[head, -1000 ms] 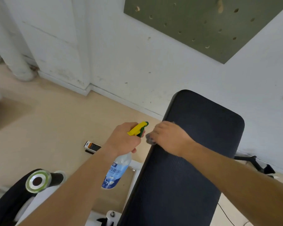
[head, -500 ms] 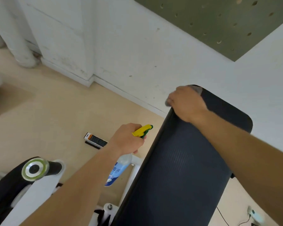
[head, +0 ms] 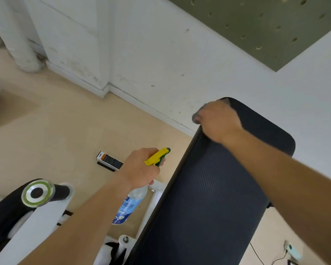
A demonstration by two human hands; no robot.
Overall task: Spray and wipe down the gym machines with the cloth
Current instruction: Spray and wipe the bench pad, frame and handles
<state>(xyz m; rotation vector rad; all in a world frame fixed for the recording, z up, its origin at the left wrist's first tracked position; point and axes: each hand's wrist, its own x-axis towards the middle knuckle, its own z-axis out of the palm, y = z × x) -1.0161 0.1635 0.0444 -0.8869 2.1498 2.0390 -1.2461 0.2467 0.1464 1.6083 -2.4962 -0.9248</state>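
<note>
A long black padded bench (head: 214, 188) slants up from the bottom centre toward the white wall. My right hand (head: 217, 120) sits on the pad's far left corner and grips a grey cloth (head: 196, 116), which shows only at the hand's edges. My left hand (head: 141, 167) holds a spray bottle (head: 129, 205) to the left of the pad. The bottle has a yellow and green trigger head (head: 158, 157), a clear body and a blue label, and it hangs down below the hand.
A black roller with a silver and green end cap (head: 37, 192) on a white frame stands at the lower left. A small black and white box (head: 109, 161) lies on the beige floor. A cable and plug (head: 290, 249) lie at the lower right. A green pegboard (head: 266, 25) hangs on the wall.
My right hand slid the cloth up the pad's left edge from its middle to the far corner. My left hand with the bottle stayed about where it was.
</note>
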